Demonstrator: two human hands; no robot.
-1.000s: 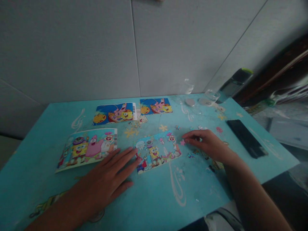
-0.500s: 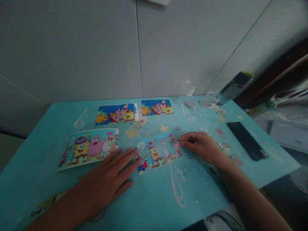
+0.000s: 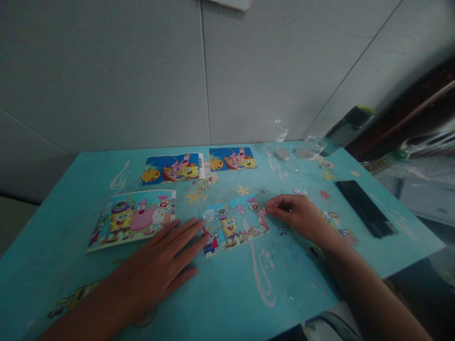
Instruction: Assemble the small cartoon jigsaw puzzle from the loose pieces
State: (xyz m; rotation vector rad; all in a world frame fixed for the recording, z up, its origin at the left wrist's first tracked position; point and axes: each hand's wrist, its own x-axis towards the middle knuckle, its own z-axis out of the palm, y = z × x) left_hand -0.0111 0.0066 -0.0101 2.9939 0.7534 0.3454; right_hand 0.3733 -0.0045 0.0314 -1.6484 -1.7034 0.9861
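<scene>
A partly assembled cartoon puzzle [image 3: 227,227] lies flat at the middle of the table, with a gap in its right half. My left hand [image 3: 170,258] rests with fingers spread, its fingertips on the puzzle's left edge. At the puzzle's upper right edge, my right hand [image 3: 298,213] has thumb and forefinger pressed together; anything between them is too small to make out. Loose pieces [image 3: 284,230] lie beneath and beyond the right hand. Left of the puzzle is a larger picture sheet [image 3: 133,218] showing similar characters.
Towards the wall lie a blue picture sheet [image 3: 172,168] and a blue picture puzzle [image 3: 232,158]. At the back right are clear containers [image 3: 314,143], a round disc [image 3: 282,154] and a dark bottle [image 3: 346,130]. A black flat object [image 3: 366,208] lies at the right.
</scene>
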